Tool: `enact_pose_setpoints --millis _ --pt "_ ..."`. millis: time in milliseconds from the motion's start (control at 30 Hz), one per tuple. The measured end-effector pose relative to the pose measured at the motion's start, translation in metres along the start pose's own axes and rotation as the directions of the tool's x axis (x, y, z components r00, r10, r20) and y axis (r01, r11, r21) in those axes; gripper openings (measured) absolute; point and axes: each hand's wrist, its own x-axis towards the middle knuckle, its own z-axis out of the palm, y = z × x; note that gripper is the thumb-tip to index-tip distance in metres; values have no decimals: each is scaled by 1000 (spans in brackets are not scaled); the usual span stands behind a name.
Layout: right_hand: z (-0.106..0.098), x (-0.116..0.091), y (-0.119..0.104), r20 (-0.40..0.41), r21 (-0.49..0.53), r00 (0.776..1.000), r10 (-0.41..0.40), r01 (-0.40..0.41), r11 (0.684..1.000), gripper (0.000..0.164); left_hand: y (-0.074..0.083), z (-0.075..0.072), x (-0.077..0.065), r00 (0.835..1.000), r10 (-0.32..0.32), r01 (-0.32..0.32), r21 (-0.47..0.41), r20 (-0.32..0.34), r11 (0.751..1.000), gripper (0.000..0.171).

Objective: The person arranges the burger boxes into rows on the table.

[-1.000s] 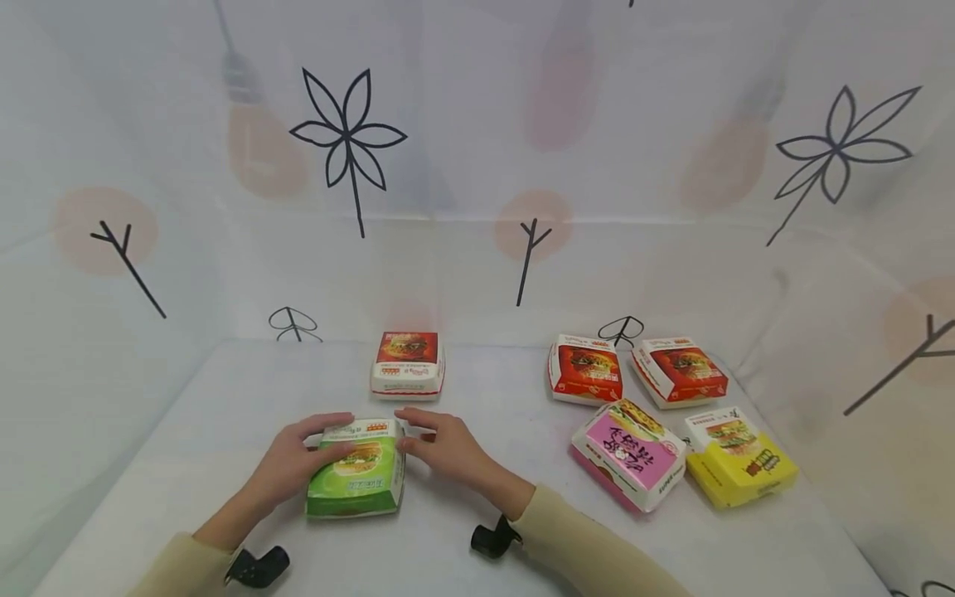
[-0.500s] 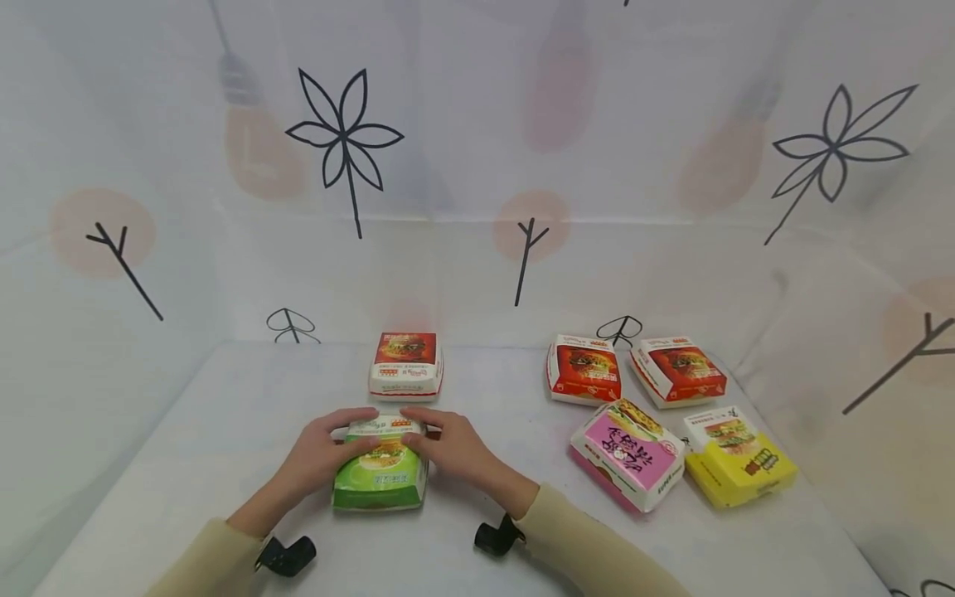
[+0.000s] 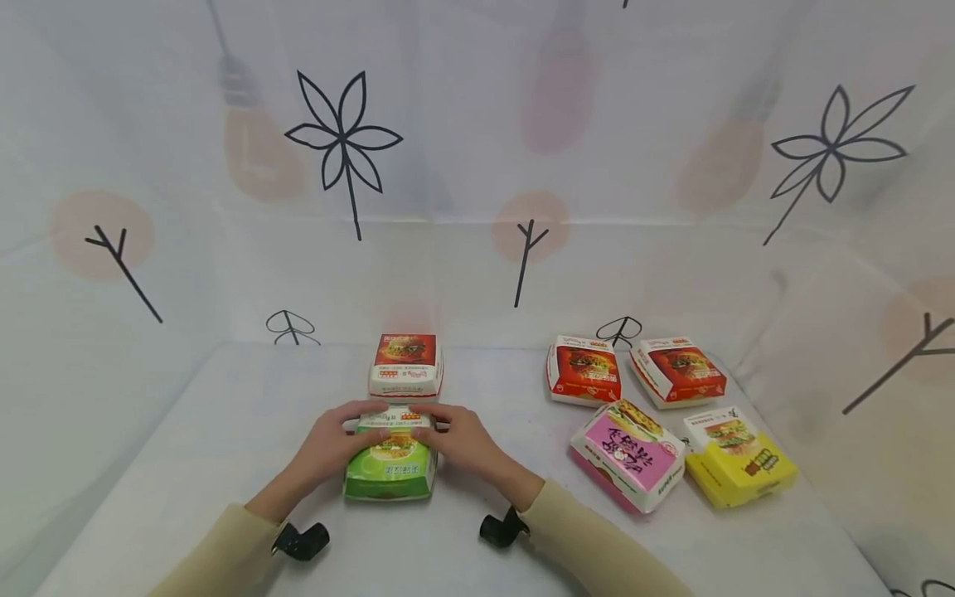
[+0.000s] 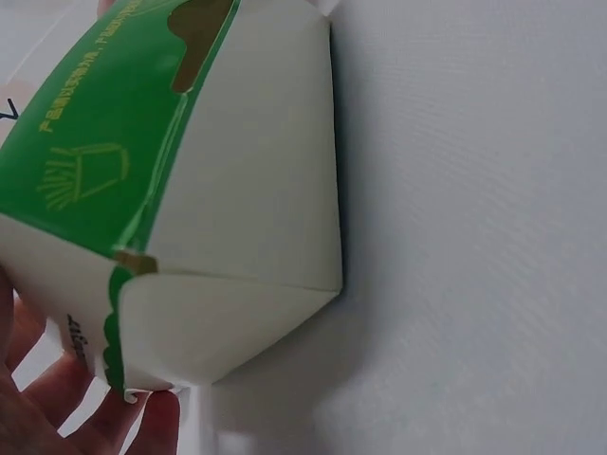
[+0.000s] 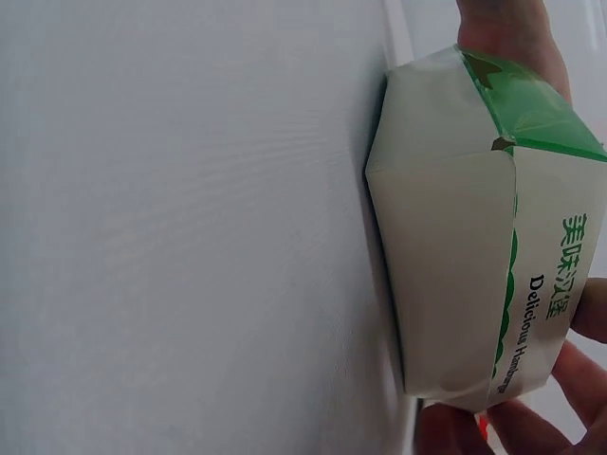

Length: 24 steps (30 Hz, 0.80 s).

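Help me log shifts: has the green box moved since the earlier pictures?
Yes. In the head view, the green box has shifted right and forward, nearer the unmoved red box behind it.

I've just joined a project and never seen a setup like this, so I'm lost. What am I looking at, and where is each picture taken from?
There is no machine: the grip is a person's left hand and right hand, both bare. The wide view comes from a camera on the head, facing forward and down. The close views come from a camera on each wrist; the black gadget by the left wrist is probably one.

Between them, the hands hold a green box. On the white surface, a red box sits just behind it. Over to the right lie a second red box, a third red box, a pink box and a yellow box.
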Motion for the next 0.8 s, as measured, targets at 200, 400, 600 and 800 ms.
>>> enact_pose_setpoints --millis 200,400,600,800 --pt "0 2 -1 -1 -8 1000 -4 4 1000 40 -1 -7 -4 1000 13 -13 -15 20 1000 59" --pt "4 2 -2 9 -1 1000 4 -4 1000 39 -6 -20 -22 1000 18 -19 30 22 999 64" --pt "2 3 -3 4 12 1000 9 -9 1000 39 -7 -27 -39 998 47 -47 8 41 999 74" --pt "-6 0 2 45 21 999 4 -5 1000 40 -4 -23 -42 993 63 -60 -42 97 997 80"
